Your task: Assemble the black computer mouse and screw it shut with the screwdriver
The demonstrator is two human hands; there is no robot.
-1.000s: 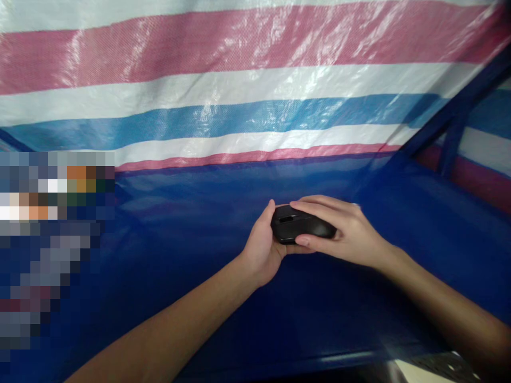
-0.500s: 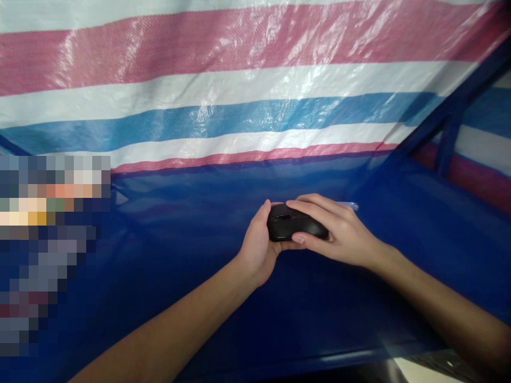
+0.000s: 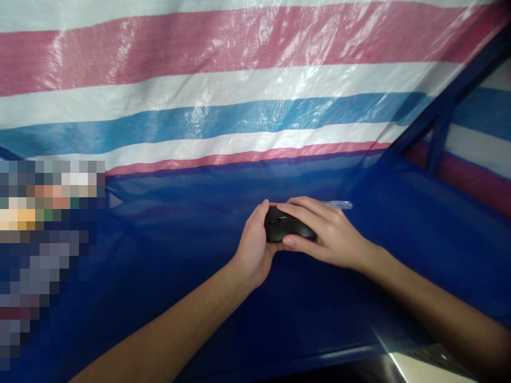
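Note:
A black computer mouse [image 3: 289, 225] is held between both hands, above the blue surface [image 3: 191, 223]. My left hand [image 3: 255, 242] supports it from the left and below, its thumb at the front end near the scroll wheel. Over the rear of the mouse lies my right hand [image 3: 325, 231], thumb along the near side and fingers across the top and far side. The left fingers under the mouse are mostly hidden. Just behind my right hand lies a clear, slim object [image 3: 341, 204], perhaps a pen, partly covered by the fingers.
A red, white and blue striped plastic sheet [image 3: 223, 48] hangs behind the surface. On the right slants a dark blue metal frame [image 3: 451, 101]. The left side is pixelated and cannot be made out. A pale patch [image 3: 423, 367] shows below the near edge.
My right hand has slid slightly left and further over the mouse, covering more of its rear. More of the clear object shows now. The view has shifted slightly.

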